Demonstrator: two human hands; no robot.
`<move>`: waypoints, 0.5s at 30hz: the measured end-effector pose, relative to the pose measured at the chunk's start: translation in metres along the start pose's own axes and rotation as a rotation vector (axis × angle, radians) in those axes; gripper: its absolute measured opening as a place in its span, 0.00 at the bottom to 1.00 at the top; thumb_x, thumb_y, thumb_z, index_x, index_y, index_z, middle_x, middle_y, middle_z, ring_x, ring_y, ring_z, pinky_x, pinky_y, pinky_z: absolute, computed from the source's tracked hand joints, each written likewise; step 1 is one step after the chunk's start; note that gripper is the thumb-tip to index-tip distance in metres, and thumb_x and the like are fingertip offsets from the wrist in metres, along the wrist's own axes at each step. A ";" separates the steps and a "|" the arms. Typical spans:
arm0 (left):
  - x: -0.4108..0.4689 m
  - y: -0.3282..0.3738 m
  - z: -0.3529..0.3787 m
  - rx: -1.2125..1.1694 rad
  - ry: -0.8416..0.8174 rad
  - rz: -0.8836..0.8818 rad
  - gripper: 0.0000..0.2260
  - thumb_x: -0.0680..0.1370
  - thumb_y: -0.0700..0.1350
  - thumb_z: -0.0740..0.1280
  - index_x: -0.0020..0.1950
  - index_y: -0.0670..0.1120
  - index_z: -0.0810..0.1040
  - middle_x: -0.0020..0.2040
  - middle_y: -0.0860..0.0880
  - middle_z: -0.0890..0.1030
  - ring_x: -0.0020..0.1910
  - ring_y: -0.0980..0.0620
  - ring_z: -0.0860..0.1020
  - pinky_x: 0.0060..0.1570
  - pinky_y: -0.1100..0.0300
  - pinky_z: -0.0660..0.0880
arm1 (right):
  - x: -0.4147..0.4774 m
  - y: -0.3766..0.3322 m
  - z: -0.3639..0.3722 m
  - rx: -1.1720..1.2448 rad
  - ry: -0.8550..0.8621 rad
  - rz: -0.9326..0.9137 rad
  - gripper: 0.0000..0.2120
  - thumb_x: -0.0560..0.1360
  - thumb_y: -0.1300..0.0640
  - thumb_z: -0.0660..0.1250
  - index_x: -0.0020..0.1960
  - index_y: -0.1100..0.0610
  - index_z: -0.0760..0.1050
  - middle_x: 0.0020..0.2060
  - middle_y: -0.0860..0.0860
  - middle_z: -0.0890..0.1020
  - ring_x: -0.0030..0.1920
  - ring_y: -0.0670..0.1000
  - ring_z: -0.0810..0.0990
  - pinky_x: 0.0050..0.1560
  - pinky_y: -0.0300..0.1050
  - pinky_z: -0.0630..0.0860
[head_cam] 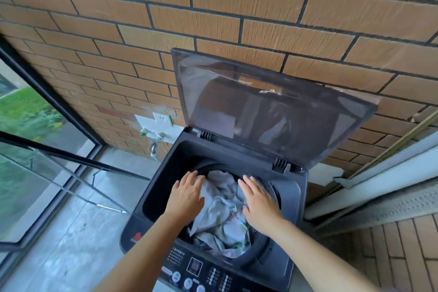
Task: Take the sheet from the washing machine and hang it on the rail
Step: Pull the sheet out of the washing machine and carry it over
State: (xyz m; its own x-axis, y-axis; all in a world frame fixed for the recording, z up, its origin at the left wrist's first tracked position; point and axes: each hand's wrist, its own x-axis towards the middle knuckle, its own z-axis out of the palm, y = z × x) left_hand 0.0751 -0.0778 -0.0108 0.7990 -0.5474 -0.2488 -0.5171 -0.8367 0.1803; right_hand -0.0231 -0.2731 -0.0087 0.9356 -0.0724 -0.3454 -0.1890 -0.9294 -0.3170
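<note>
Seen from the head, the lid (272, 111) of the washing machine (292, 199) stands up against the brick wall (213, 7) so the tub (262, 243) is open, and the sheet (222, 216) lies bunched up inside the tub, pale grey, filling most of it. The left hand (187, 193) and the right hand (257, 199) reach down on either side of the sheet, apart from each other, fingers (189, 176) straight and spread with nothing held, likely to scoop it up from both sides. The picture is a bit blurry, so I cannot tell if the hands touch the cloth yet.
</note>
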 end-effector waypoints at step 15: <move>0.064 -0.011 0.140 0.029 -0.593 -0.173 0.49 0.68 0.58 0.71 0.76 0.56 0.39 0.75 0.40 0.50 0.70 0.37 0.61 0.65 0.45 0.65 | 0.078 0.039 0.146 0.305 -0.344 0.299 0.40 0.74 0.55 0.66 0.77 0.49 0.45 0.75 0.55 0.53 0.72 0.58 0.61 0.67 0.53 0.66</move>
State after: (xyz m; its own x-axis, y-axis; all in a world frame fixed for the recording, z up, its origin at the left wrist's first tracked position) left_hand 0.0892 -0.1058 -0.1616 0.5698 -0.3118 -0.7603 -0.4101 -0.9097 0.0658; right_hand -0.0011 -0.2622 -0.1767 0.6862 -0.1478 -0.7123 -0.5576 -0.7357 -0.3845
